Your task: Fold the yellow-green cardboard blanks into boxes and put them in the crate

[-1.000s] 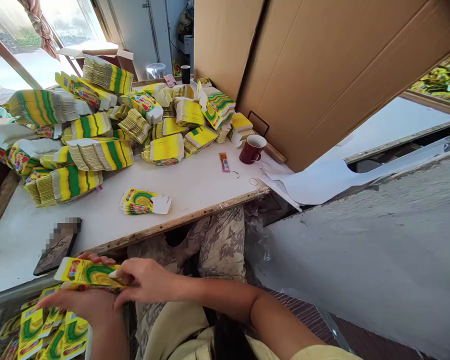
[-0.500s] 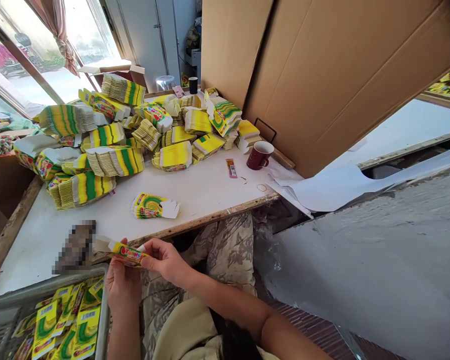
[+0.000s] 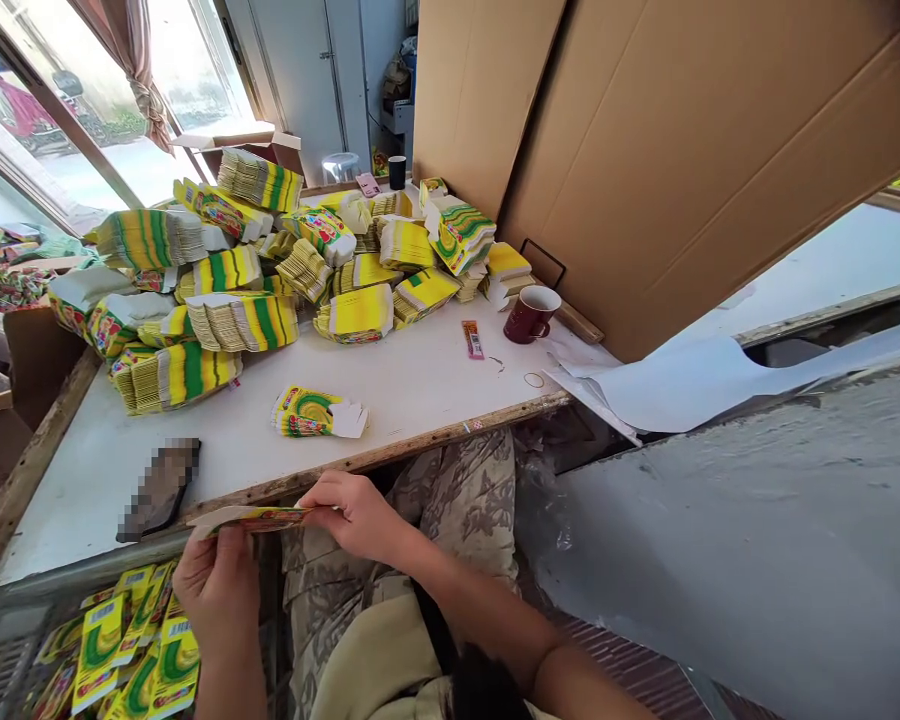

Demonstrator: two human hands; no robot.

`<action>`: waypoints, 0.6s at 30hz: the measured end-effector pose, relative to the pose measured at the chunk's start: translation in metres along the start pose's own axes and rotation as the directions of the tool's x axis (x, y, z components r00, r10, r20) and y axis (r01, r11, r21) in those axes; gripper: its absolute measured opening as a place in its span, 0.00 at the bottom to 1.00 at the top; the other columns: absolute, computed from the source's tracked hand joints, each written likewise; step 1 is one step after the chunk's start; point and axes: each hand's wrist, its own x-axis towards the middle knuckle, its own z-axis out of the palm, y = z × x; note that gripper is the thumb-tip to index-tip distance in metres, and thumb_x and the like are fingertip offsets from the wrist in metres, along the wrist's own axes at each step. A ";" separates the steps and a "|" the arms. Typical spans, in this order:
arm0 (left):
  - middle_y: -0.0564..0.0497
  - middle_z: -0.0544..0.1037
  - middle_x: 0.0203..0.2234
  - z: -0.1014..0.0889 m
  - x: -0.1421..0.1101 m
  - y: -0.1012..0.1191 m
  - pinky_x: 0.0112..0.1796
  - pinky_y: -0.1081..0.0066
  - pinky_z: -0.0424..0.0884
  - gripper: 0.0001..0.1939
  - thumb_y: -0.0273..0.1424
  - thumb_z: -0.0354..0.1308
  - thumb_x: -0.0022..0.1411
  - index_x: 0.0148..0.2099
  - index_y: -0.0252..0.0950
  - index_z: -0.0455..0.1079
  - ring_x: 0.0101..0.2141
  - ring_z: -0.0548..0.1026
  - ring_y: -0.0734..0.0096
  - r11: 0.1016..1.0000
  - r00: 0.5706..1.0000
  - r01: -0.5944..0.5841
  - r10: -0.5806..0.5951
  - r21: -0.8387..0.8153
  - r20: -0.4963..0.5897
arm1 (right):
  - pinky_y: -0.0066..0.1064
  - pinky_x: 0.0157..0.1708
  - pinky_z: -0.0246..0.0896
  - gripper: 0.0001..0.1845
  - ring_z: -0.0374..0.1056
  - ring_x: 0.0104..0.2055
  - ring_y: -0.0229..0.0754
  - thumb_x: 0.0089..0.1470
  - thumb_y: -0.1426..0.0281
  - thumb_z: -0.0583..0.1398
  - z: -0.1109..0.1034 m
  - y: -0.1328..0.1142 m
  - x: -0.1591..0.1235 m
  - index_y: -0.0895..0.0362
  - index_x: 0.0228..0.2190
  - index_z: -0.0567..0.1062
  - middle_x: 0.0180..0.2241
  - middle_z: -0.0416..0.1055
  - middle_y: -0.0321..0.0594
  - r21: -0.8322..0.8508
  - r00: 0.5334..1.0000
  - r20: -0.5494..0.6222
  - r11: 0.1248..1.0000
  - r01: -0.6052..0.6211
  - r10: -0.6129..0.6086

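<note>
Between my hands, at the table's front edge, is a small yellow and red printed carton (image 3: 274, 518), seen nearly edge-on. My left hand (image 3: 221, 580) pinches its left end, where a pale flap shows. At the other end, the fingers of my right hand (image 3: 354, 515) are closed on the carton. Beyond them a small fanned stack of flat yellow and green cartons (image 3: 307, 412) lies on the white table (image 3: 412, 385). Below and left, a grey plastic crate (image 3: 7, 650) holds several yellow and green cartons (image 3: 101, 640), partly hidden by my left forearm.
Bundles of flat cartons (image 3: 244, 320) are heaped at the back left. A phone-like dark object (image 3: 161, 490), partly pixelated, lies near the front edge. A maroon mug (image 3: 529, 315) and a small pink packet (image 3: 472, 340) are to the right, before large cardboard sheets (image 3: 645, 150).
The carton has turned flatter and nearly edge-on to my view. My left hand has moved left to its flap end; my right hand has shifted slightly right. The view has shifted a little.
</note>
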 end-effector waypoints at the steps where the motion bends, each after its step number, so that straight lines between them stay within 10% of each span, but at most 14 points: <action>1: 0.51 0.80 0.34 -0.003 0.003 0.004 0.45 0.63 0.75 0.18 0.44 0.68 0.49 0.36 0.36 0.75 0.37 0.77 0.65 0.999 1.000 0.005 -0.006 0.043 0.028 | 0.27 0.37 0.63 0.06 0.68 0.35 0.37 0.58 0.73 0.62 -0.002 0.000 -0.001 0.58 0.37 0.80 0.32 0.73 0.39 -0.048 1.000 -0.015 0.999 0.024 -0.025; 7: 0.42 0.75 0.52 -0.037 0.021 0.032 0.54 0.51 0.70 0.46 0.65 0.58 0.46 0.59 0.40 0.67 0.55 0.72 0.46 0.980 0.932 -0.099 0.030 0.173 0.360 | 0.39 0.54 0.59 0.10 0.66 0.40 0.40 0.61 0.73 0.59 -0.018 -0.002 -0.003 0.51 0.36 0.80 0.32 0.74 0.37 -0.435 0.978 -0.054 0.887 0.157 -0.199; 13: 0.45 0.79 0.45 -0.028 0.007 0.018 0.42 0.56 0.76 0.39 0.48 0.68 0.46 0.58 0.39 0.63 0.43 0.79 0.52 0.668 0.712 -0.394 -0.213 0.632 0.669 | 0.46 0.68 0.36 0.09 0.62 0.56 0.43 0.58 0.72 0.61 -0.013 -0.017 -0.015 0.48 0.40 0.76 0.41 0.74 0.35 -0.404 0.920 0.040 0.835 0.373 -0.391; 18: 0.49 0.80 0.34 -0.011 -0.005 0.004 0.29 0.64 0.76 0.33 0.46 0.63 0.53 0.56 0.38 0.59 0.31 0.80 0.58 0.548 0.787 -0.462 -0.108 0.697 0.607 | 0.47 0.62 0.53 0.34 0.56 0.63 0.53 0.53 0.61 0.64 -0.007 -0.018 -0.011 0.55 0.58 0.62 0.60 0.61 0.52 0.068 0.954 -0.292 0.996 -0.051 0.069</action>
